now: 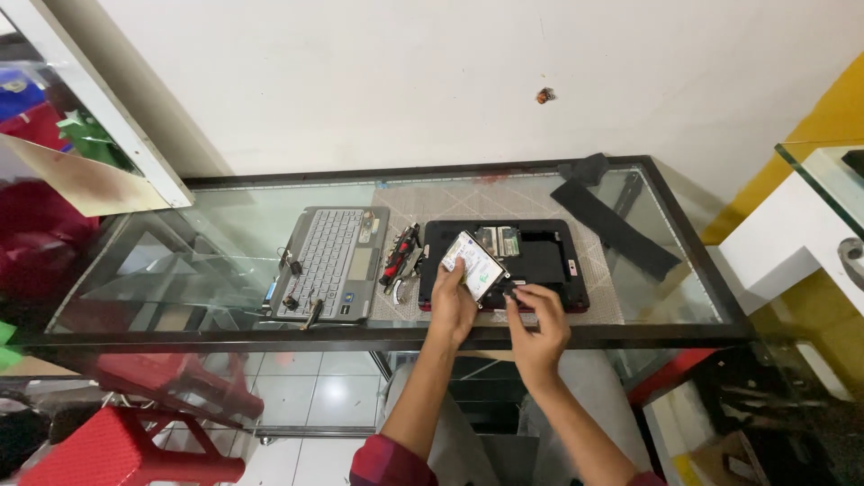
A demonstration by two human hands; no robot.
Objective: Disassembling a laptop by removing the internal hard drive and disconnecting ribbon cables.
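Note:
On the glass counter (216, 234) lies an opened black laptop base (540, 256), its inside parts showing. My left hand (453, 301) holds a small silver hard drive (474, 264) tilted above the base's near left part. My right hand (537, 324) pinches at the drive's lower right corner, fingers closed on a small dark part there; what that part is I cannot tell. To the left lies a detached grey keyboard panel (331, 263).
Red-handled tools and small screws (401, 255) lie between the keyboard panel and the laptop base. A long black strip (612, 216) rests at the counter's far right. Red plastic stools (135, 445) stand on the floor at left. A glass shelf edge (823, 175) juts in at right.

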